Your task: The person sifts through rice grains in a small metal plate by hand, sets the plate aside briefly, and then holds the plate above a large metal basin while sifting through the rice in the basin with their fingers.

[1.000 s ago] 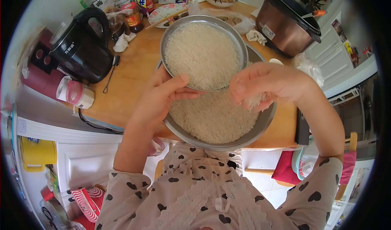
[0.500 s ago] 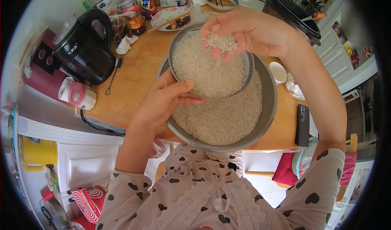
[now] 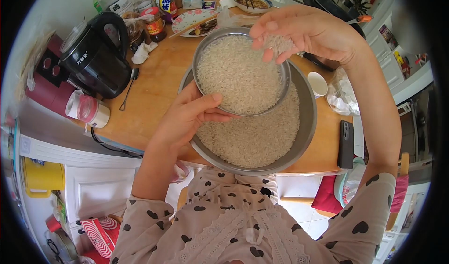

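Note:
My left hand (image 3: 187, 112) grips the near-left rim of a small metal bowl (image 3: 286, 84), thumb on the edge and fingers beneath. White rice (image 3: 238, 74) nearly fills this bowl, which is held above a larger metal basin (image 3: 306, 137). More rice (image 3: 250, 137) lies in the basin. Over the small bowl's upper right edge, my right hand (image 3: 306, 32) is raised with its palm partly turned up and fingers curled round a small heap of rice (image 3: 277, 44).
A black kettle (image 3: 96, 56) stands at the left, near a small metal-handled tool (image 3: 128, 88). Right of the basin are a paper cup (image 3: 317, 84), a plastic bag (image 3: 343, 95) and a phone (image 3: 345, 144). Behind are a floral plate (image 3: 187, 18), a soup bowl (image 3: 262, 4) and a cooker (image 3: 327, 7).
My right hand rose from over the basin with rice in it, passed above the small bowl, then shifted slightly right. The small bowl moved a little right and nearer to me.

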`<state>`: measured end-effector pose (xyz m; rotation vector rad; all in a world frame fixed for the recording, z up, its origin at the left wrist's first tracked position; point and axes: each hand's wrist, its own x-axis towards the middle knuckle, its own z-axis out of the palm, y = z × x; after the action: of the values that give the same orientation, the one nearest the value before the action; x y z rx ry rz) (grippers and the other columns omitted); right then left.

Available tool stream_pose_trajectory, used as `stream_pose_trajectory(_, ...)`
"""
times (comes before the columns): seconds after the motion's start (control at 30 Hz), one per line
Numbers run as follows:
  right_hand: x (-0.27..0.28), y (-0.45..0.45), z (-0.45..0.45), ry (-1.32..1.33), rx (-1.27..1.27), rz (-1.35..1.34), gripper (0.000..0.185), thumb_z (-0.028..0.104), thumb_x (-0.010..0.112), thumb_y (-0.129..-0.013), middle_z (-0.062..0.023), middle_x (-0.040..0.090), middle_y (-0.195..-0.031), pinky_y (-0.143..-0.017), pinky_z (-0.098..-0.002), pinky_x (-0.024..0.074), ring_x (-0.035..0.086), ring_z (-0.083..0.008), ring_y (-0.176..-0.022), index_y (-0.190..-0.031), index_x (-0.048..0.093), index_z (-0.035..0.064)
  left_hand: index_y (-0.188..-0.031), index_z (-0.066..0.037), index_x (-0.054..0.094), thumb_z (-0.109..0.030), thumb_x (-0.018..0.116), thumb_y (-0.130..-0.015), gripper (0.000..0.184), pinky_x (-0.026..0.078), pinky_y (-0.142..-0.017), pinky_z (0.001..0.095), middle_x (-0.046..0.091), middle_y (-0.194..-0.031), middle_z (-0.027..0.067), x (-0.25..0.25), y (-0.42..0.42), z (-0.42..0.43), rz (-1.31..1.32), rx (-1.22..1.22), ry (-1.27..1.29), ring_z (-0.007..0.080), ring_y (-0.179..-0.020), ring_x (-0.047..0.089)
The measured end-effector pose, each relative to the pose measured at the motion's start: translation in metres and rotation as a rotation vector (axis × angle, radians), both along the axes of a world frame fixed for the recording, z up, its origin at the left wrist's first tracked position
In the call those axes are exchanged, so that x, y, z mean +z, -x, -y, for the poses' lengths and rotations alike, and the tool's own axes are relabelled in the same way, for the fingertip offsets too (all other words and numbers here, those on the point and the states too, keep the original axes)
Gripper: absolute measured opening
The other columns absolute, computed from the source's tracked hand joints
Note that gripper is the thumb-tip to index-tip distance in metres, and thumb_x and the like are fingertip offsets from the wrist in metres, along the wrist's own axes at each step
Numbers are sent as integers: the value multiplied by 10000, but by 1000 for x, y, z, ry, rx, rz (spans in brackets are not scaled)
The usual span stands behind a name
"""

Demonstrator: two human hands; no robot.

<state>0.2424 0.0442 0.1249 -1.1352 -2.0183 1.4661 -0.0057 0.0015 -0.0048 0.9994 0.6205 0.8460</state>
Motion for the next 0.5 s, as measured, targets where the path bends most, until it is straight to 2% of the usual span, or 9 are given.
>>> stream_pose_trajectory(0.17, 0, 16, 2, 43, 85, -7, 446, 402, 564, -891, -113, 642, -1028, -816, -296, 483, 637, -204, -918, -1094, 622, 9, -1324, -7, 361, -161, 569, -888, 506, 542, -794, 328, 561, -1179, 143, 1, 0, 2, 4, 10, 3, 255, -973, 632)
stream_pose_trajectory(0.27, -2, 24, 0, 15, 95, -56, 439, 403, 488, -938, -110, 646, -1050, -826, -281, 494, 634, -189, -956, -1112, 611, 19, -1327, -10, 357, -158, 567, -890, 507, 543, -794, 328, 562, -1177, 142, -1, 0, 0, 2, 7, 7, 258, -977, 630)
stream_pose_trajectory(0.5, 4, 24, 0, -97, 81, -87, 539, 486, 377, -963, -83, 614, -1148, -882, -262, 456, 581, -163, -1075, -1153, 594, 30, -1335, -7, 341, -149, 557, -894, 511, 554, -786, 323, 556, -1190, 148, 0, 1, -1, 7, -11, 9, 272, -969, 636)
